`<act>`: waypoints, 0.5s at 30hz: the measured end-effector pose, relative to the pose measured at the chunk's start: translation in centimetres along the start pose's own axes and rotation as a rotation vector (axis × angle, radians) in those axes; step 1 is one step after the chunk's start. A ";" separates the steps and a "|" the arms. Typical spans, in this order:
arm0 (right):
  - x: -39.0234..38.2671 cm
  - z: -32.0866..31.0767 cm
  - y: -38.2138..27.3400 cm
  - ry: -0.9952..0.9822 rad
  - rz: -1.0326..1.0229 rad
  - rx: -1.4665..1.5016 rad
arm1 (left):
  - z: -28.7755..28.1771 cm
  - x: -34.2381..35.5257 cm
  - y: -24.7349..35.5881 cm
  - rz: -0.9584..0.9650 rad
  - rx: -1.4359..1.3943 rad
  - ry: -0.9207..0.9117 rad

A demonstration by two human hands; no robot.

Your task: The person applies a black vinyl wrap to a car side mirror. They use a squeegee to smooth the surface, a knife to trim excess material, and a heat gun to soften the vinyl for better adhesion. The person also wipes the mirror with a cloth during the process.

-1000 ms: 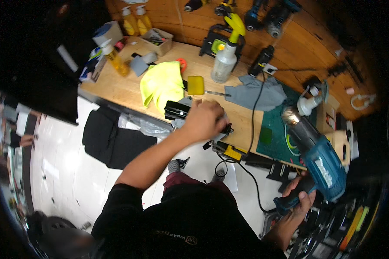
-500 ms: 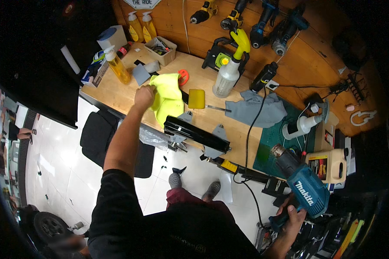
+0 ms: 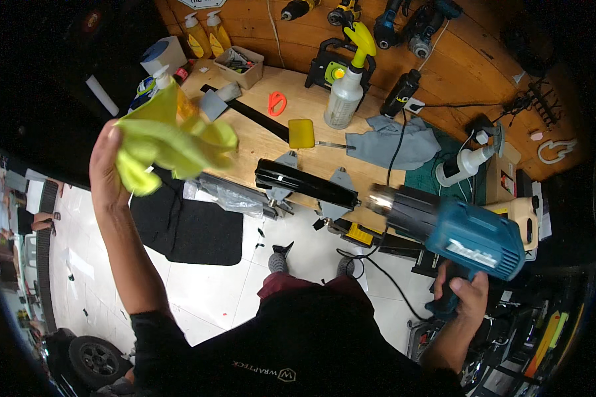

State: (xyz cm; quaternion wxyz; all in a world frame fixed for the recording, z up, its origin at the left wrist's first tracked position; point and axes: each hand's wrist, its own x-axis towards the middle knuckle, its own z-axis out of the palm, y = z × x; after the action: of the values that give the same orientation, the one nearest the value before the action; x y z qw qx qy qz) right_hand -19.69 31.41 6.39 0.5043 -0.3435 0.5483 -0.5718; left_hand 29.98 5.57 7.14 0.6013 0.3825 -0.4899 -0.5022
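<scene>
The left hand (image 3: 106, 159) is up at my friend's left, thumb and fingers pinching a yellow cloth (image 3: 179, 135) that hangs in loose folds, blurred at its far edge. It's well off the bench (image 3: 298, 99), partly hiding a pump bottle behind it. The right hand (image 3: 467, 296) is wrapped round the handle of a blue heat gun (image 3: 477, 237); whether the trigger is squeezed, I can't tell. The gun points left, its metal nozzle near the right end of a shiny black bar (image 3: 304, 184). That bar sits slantwise across two grey brackets (image 3: 338, 188) at the bench's front edge, with neither hand on it.

Just behind the bar lies a yellow scraper (image 3: 302, 133) with a thin metal rod, beside a crumpled grey cloth (image 3: 404, 142). Farther back stands a white spray bottle (image 3: 344, 99) with a yellow-green head, and to its left an orange ring-shaped tool (image 3: 277, 102) and a tub (image 3: 250, 77) of small bits. Drills (image 3: 343, 13) hang on the wooden wall.
</scene>
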 end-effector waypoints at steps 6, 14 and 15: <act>6.6 -3.1 1.2 -0.317 0.089 -0.239 | 2.6 -8.2 -6.5 -0.142 -0.054 0.197; 11.3 -7.4 2.8 -0.531 0.079 -0.110 | 17.7 -13.4 -7.6 -0.079 0.260 0.251; 11.7 -8.1 2.8 -0.568 0.090 -0.112 | 20.3 -13.9 -9.1 -0.189 0.693 0.131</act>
State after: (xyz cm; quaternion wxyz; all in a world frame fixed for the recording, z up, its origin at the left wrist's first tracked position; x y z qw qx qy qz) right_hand -29.79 22.85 0.46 0.6428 -0.4925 0.4305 -0.3987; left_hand 7.90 17.97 0.30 0.4171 0.6385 -0.5539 -0.3338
